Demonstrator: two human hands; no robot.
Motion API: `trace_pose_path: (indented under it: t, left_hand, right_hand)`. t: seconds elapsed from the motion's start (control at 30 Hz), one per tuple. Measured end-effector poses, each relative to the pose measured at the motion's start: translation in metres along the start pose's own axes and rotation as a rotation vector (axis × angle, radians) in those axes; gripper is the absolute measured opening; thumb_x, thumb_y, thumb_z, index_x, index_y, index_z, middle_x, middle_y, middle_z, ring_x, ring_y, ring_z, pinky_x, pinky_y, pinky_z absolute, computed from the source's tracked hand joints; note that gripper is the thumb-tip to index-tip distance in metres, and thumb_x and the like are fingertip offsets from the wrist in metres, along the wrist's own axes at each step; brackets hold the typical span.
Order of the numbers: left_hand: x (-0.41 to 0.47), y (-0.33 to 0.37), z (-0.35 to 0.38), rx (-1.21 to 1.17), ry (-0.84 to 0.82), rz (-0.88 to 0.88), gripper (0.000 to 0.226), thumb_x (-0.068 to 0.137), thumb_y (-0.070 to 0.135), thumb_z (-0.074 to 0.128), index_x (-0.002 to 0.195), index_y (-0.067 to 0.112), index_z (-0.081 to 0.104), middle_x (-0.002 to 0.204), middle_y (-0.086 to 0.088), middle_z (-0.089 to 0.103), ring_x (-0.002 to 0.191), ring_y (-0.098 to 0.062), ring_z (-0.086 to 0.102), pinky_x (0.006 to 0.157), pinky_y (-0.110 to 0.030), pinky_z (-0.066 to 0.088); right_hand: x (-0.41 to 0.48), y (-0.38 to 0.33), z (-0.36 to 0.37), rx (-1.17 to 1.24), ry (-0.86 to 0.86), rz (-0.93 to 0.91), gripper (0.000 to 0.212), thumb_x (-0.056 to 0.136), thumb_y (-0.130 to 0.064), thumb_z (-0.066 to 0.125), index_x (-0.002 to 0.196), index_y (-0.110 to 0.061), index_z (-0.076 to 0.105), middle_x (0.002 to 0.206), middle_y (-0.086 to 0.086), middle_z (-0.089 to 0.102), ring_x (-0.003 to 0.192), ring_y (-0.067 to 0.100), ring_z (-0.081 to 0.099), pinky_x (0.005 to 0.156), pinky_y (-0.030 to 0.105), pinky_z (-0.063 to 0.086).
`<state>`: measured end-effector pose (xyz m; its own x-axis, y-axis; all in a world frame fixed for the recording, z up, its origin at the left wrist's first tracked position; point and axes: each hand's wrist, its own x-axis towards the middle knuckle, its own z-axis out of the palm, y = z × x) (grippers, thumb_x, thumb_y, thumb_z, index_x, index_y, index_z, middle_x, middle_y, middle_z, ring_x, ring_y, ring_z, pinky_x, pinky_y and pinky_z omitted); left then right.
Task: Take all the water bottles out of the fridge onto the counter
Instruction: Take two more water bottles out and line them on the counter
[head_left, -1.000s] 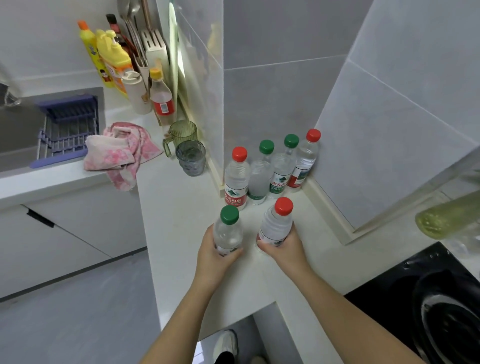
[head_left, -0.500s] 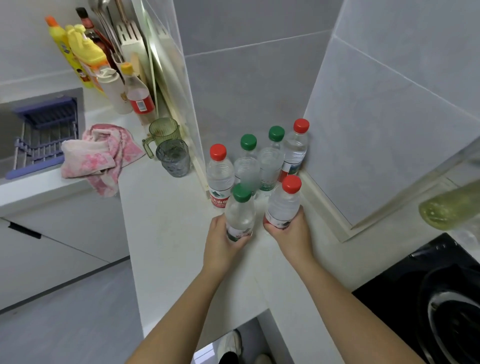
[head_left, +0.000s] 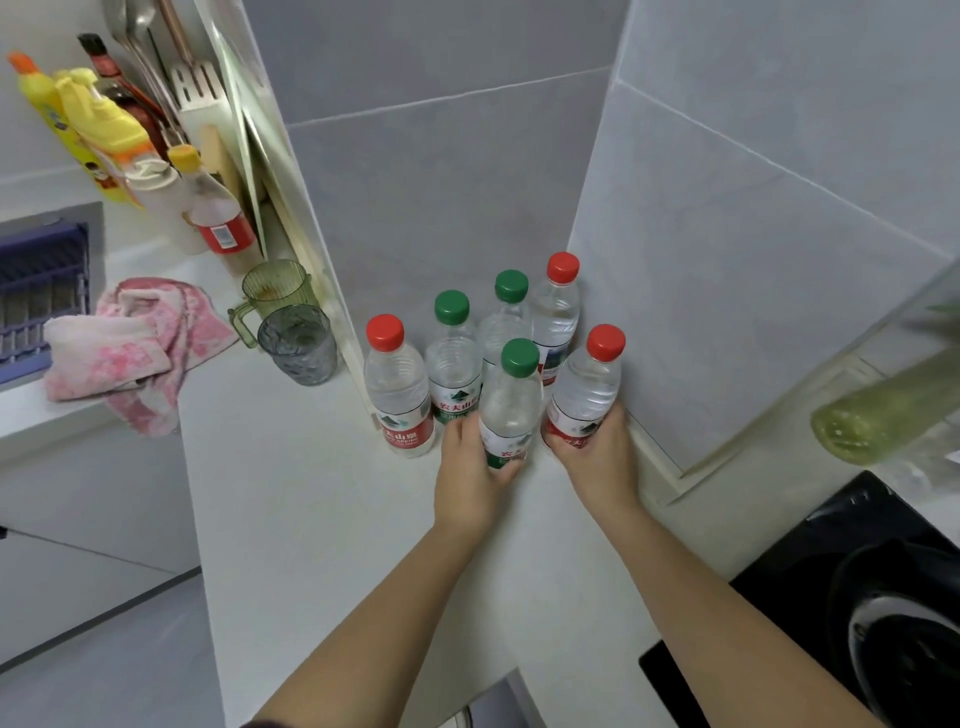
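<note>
Several clear water bottles stand in the corner of the white counter (head_left: 311, 509) against the grey tiled wall. My left hand (head_left: 470, 467) grips a green-capped bottle (head_left: 511, 402) around its lower part. My right hand (head_left: 597, 452) grips a red-capped bottle (head_left: 589, 384) at its label, close to the right wall. Both held bottles are upright, right in front of the others: a red-capped bottle (head_left: 397, 387) at the left, two green-capped ones (head_left: 452, 358) (head_left: 506, 317) behind, and another red-capped bottle (head_left: 558, 306) at the back. No fridge is in view.
Two tinted cups (head_left: 296, 343) (head_left: 275, 291) stand left of the bottles beside a wall edge. A pink cloth (head_left: 124, 343) lies by the sink, with a purple rack (head_left: 36, 291) and cleaning bottles (head_left: 98, 130) further left. A black stove (head_left: 857, 597) is at the lower right.
Both hands have pushed their bottles away from me, up against the row standing in the corner. The camera has leaned forward with them.
</note>
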<state>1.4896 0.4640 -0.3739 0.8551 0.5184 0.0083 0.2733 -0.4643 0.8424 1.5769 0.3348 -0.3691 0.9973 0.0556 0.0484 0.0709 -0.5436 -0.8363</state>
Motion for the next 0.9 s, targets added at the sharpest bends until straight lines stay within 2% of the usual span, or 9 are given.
trace_pose_path:
  t: [0.1, 0.2, 0.33, 0.43, 0.57, 0.67, 0.77, 0.83, 0.9]
  left_hand:
    - [-0.002, -0.008, -0.001, 0.02, 0.015, -0.065, 0.062, 0.072, 0.029, 0.083, 0.121, 0.012, 0.049, 0.117, -0.002, 0.051, 0.109, -0.018, 0.051, 0.086, -0.027, 0.043]
    - [0.0, -0.006, 0.001, 0.02, 0.024, -0.138, 0.054, 0.071, 0.031, 0.084, 0.105, 0.011, 0.048, 0.103, -0.002, 0.051, 0.094, -0.021, 0.053, 0.079, -0.031, 0.045]
    - [0.012, 0.005, 0.01, 0.033, 0.018, -0.129, 0.055, 0.072, 0.032, 0.084, 0.106, 0.009, 0.047, 0.105, -0.004, 0.051, 0.095, -0.021, 0.05, 0.076, -0.027, 0.041]
    - [0.016, 0.012, 0.016, 0.036, 0.027, -0.155, 0.054, 0.074, 0.031, 0.081, 0.108, 0.007, 0.047, 0.108, -0.007, 0.053, 0.098, -0.024, 0.053, 0.076, -0.027, 0.04]
    - [0.018, 0.017, 0.024, 0.003, -0.002, -0.212, 0.049, 0.077, 0.033, 0.078, 0.099, 0.01, 0.04, 0.093, -0.005, 0.06, 0.087, -0.028, 0.059, 0.066, -0.031, 0.04]
    - [0.022, 0.02, 0.028, -0.01, -0.013, -0.225, 0.05, 0.078, 0.032, 0.078, 0.099, 0.01, 0.039, 0.094, -0.007, 0.062, 0.087, -0.029, 0.06, 0.066, -0.033, 0.043]
    - [0.022, 0.022, 0.029, -0.001, -0.02, -0.24, 0.049, 0.079, 0.033, 0.077, 0.1, 0.011, 0.038, 0.098, -0.01, 0.062, 0.09, -0.03, 0.059, 0.067, -0.035, 0.044]
    - [0.019, 0.022, 0.027, 0.019, -0.024, -0.246, 0.048, 0.08, 0.034, 0.075, 0.099, 0.012, 0.037, 0.098, -0.011, 0.061, 0.09, -0.031, 0.059, 0.065, -0.033, 0.039]
    - [0.016, 0.023, 0.023, 0.029, -0.023, -0.24, 0.048, 0.081, 0.036, 0.074, 0.099, 0.013, 0.036, 0.095, -0.011, 0.062, 0.087, -0.03, 0.059, 0.063, -0.032, 0.036]
  right_hand:
    - [-0.002, 0.001, -0.002, -0.053, 0.088, 0.011, 0.072, 0.063, -0.035, 0.091, 0.114, -0.008, 0.048, 0.113, 0.011, 0.054, 0.1, 0.028, 0.057, 0.07, 0.035, 0.047]
    - [-0.001, 0.006, -0.002, 0.005, 0.102, 0.029, 0.075, 0.06, -0.036, 0.092, 0.114, -0.011, 0.046, 0.11, 0.008, 0.058, 0.096, 0.027, 0.062, 0.071, 0.037, 0.052]
    - [0.009, 0.009, -0.004, 0.036, 0.082, 0.043, 0.074, 0.059, -0.043, 0.091, 0.107, -0.018, 0.041, 0.105, 0.006, 0.064, 0.092, 0.025, 0.066, 0.071, 0.04, 0.055]
    - [0.015, 0.009, -0.005, 0.023, 0.079, 0.025, 0.074, 0.06, -0.04, 0.091, 0.112, -0.019, 0.043, 0.106, 0.008, 0.063, 0.09, 0.025, 0.066, 0.072, 0.041, 0.055]
    - [0.019, 0.017, -0.001, 0.017, 0.06, 0.019, 0.071, 0.063, -0.035, 0.09, 0.112, -0.027, 0.04, 0.102, 0.01, 0.063, 0.084, 0.025, 0.067, 0.07, 0.043, 0.055]
    - [0.023, 0.018, 0.003, 0.031, 0.049, 0.015, 0.064, 0.068, -0.024, 0.088, 0.111, -0.023, 0.041, 0.095, 0.007, 0.061, 0.076, 0.019, 0.066, 0.066, 0.035, 0.052]
    - [0.025, 0.017, 0.004, 0.032, 0.035, 0.013, 0.056, 0.073, -0.009, 0.084, 0.107, -0.019, 0.041, 0.084, 0.0, 0.057, 0.067, 0.006, 0.063, 0.059, 0.015, 0.044]
    - [0.027, 0.017, 0.005, 0.026, 0.017, 0.008, 0.053, 0.074, -0.005, 0.082, 0.106, -0.019, 0.042, 0.081, -0.002, 0.056, 0.066, 0.004, 0.062, 0.057, 0.012, 0.042]
    - [0.027, 0.019, 0.007, 0.003, -0.005, 0.007, 0.051, 0.075, -0.005, 0.081, 0.109, -0.015, 0.044, 0.079, -0.005, 0.055, 0.068, 0.008, 0.061, 0.059, 0.016, 0.043]
